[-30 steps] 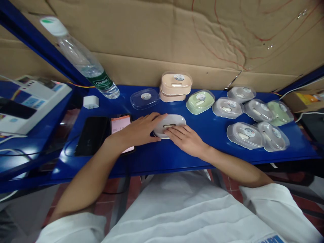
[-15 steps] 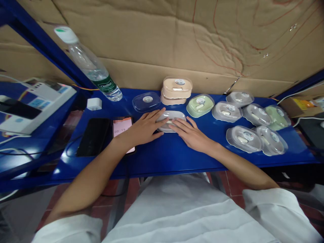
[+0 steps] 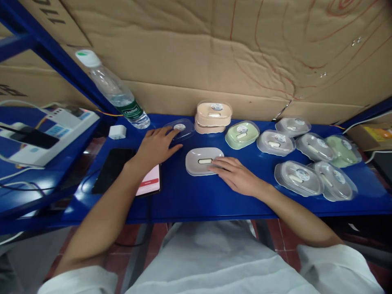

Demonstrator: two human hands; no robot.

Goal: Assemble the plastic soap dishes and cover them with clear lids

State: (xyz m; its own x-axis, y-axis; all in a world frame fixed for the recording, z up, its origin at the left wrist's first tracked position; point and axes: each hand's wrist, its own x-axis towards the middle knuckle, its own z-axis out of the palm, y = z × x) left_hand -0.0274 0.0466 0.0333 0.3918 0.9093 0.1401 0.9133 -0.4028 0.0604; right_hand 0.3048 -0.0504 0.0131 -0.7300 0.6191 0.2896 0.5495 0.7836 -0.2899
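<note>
A white oval soap-dish base [image 3: 200,161] with a slot in its middle lies on the blue shelf [image 3: 196,196]. My right hand [image 3: 234,174] rests flat beside it, fingers stretched out and touching its right edge. My left hand [image 3: 156,146] reaches back left, its fingertips on a clear plastic lid [image 3: 180,128] with a round sticker. Its fingers are spread and not wrapped round the lid.
Stacked beige dishes [image 3: 212,116] and a green one [image 3: 241,134] stand behind. Several lidded grey and green dishes [image 3: 298,177] crowd the right. A water bottle [image 3: 114,90], white charger [image 3: 118,131], black phone [image 3: 112,169] and lit phone [image 3: 148,183] lie left. Cardboard [image 3: 214,49] backs the shelf.
My left hand left the white dish and moved back left onto the clear lid. My right hand stayed at the dish's right edge. The view tilted slightly.
</note>
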